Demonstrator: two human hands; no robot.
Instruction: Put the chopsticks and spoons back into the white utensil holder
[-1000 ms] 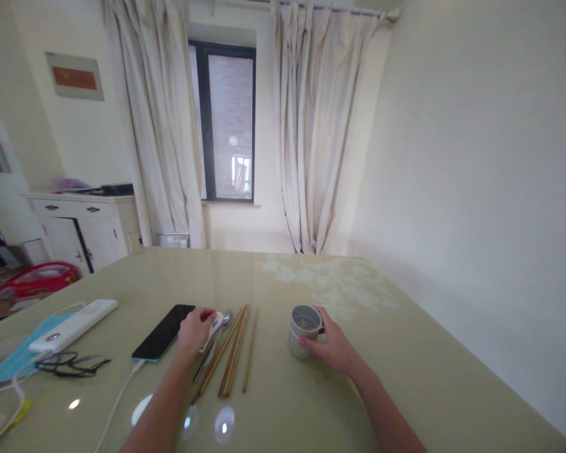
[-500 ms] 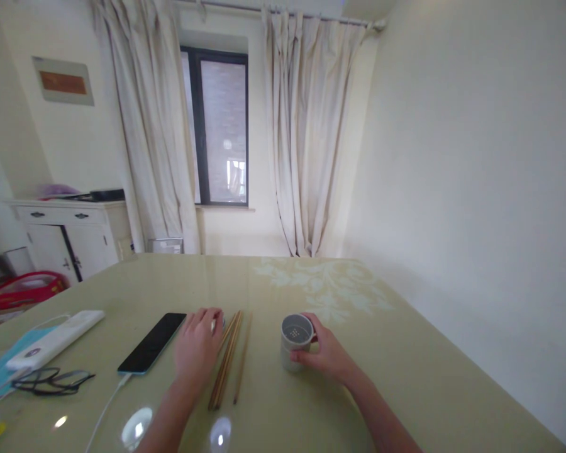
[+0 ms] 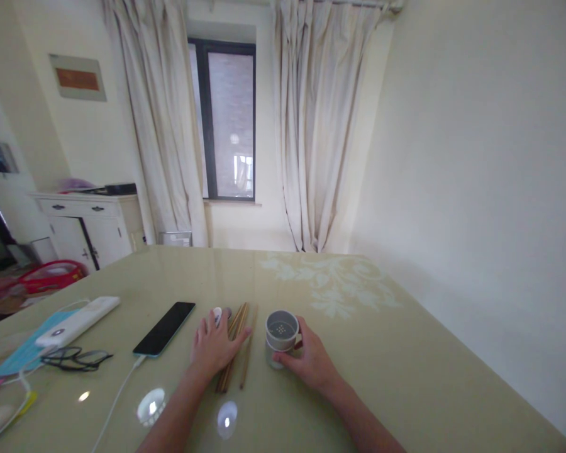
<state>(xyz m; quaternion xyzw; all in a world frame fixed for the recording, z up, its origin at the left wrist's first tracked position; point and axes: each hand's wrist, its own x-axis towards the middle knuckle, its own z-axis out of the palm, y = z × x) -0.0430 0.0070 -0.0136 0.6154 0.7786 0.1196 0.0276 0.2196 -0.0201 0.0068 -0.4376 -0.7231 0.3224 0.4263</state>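
In the head view, a glossy yellow-green table filled the lower half of the frame. Low and centre, the left hand was laid flat, fingers spread and closed on nothing, across a bundle of wooden chopsticks. The ends of two spoons showed just beyond its fingertips. Whether the spoons were pressed by the palm could not be told.

Just right of the chopsticks, the perforated grey cup stood upright on the table. It was clasped from its right side by the right hand, with the thumb near the base and the fingers wrapped around the far wall.

Left of the left hand lay a black phone, with its white cable trailing toward the lower edge. Further left were a pair of glasses, a white power bank and a blue face mask.

Some risks could be judged. The round chopsticks might be rolled apart on the slick surface under a flat palm. The cup, being light and gripped from one side, might be tipped or slid. The spoons might be pushed against the phone by a careless sweep.
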